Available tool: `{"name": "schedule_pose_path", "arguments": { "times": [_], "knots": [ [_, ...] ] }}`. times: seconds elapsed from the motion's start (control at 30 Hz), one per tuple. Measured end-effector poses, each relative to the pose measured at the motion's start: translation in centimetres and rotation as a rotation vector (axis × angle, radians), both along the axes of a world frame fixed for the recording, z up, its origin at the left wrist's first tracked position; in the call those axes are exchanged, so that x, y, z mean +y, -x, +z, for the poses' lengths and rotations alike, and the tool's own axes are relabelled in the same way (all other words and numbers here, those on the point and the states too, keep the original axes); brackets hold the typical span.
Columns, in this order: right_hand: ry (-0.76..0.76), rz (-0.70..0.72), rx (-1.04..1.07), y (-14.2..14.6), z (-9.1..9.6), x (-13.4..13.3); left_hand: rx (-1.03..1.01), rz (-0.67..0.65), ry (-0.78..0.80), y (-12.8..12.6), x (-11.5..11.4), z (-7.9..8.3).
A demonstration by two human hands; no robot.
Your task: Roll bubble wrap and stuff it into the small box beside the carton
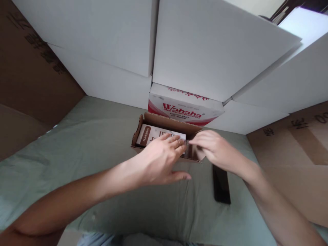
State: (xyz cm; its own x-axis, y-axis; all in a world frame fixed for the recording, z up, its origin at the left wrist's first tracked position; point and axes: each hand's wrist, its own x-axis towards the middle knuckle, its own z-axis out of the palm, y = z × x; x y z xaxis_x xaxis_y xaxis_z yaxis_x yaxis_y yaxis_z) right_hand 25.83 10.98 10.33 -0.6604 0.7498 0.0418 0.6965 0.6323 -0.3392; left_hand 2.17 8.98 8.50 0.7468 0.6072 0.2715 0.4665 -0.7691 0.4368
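An open brown cardboard box (166, 120) stands on the green cloth, with a white carton (153, 131) lying inside it. The carton carries a brown label and large dark print, partly covered by my fingers. My left hand (164, 155) rests over the carton's right part, palm down, fingers stretched out and thumb apart. At the box's right end, my right hand (215, 148) is closed in a pinch beside the carton's end. Whatever sits between its fingertips is too small and blurred to name. A dark phone (221, 188) lies on the cloth just below my right hand.
Behind the open box stands a white and red Wahaha carton (186, 107). Large white boxes (205, 44) form a wall at the back. Brown cardboard panels (25, 75) bound the left and right sides. Wrinkled green cloth (107, 136) covers the surface.
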Motion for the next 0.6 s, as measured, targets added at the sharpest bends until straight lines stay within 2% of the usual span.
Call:
{"name": "schedule_pose_path", "arguments": {
  "times": [0.07, 0.13, 0.17, 0.2, 0.23, 0.27, 0.33, 0.37, 0.43, 0.53, 0.57, 0.6],
  "knots": [
    [-0.138, -0.244, 0.299, -2.0, -1.0, -1.3, -0.261, 0.120, -0.033, 2.2, -0.5, -0.6],
    [-0.220, -0.549, 0.586, -3.4, -4.0, -3.2, -0.575, 0.453, -0.042, 4.8, -0.9, -2.8],
    [-0.169, -0.663, 0.679, -3.5, -6.2, -4.3, -0.694, 0.609, -0.010, 6.0, -1.1, -4.5],
    [-0.068, -0.715, 0.733, -3.3, -8.5, -5.3, -0.743, 0.705, 0.072, 6.9, -1.3, -6.3],
    [0.041, -0.737, 0.779, -2.6, -10.9, -6.3, -0.760, 0.739, 0.180, 7.4, -1.5, -8.3],
    [0.131, -0.739, 0.818, -1.6, -13.2, -7.2, -0.754, 0.715, 0.337, 7.5, -1.7, -10.2],
    [0.183, -0.763, 0.905, 0.7, -16.7, -8.8, -0.747, 0.662, 0.473, 6.7, -2.6, -13.3],
    [0.187, -0.772, 0.917, 1.8, -17.9, -9.5, -0.719, 0.633, 0.514, 6.0, -3.2, -14.4],
    [0.098, -0.863, 0.932, 3.2, -19.2, -10.9, -0.720, 0.640, 0.517, 4.4, -4.8, -15.7],
    [-0.143, -1.054, 0.916, 3.7, -19.9, -13.3, -0.686, 0.611, 0.527, 3.5, -7.3, -16.4],
    [-0.158, -1.030, 0.871, 3.7, -19.9, -14.1, -0.673, 0.617, 0.526, 3.7, -7.9, -16.5],
    [-0.112, -0.931, 0.800, 3.8, -19.9, -14.6, -0.677, 0.655, 0.517, 4.2, -8.3, -16.5]
  ]
}}
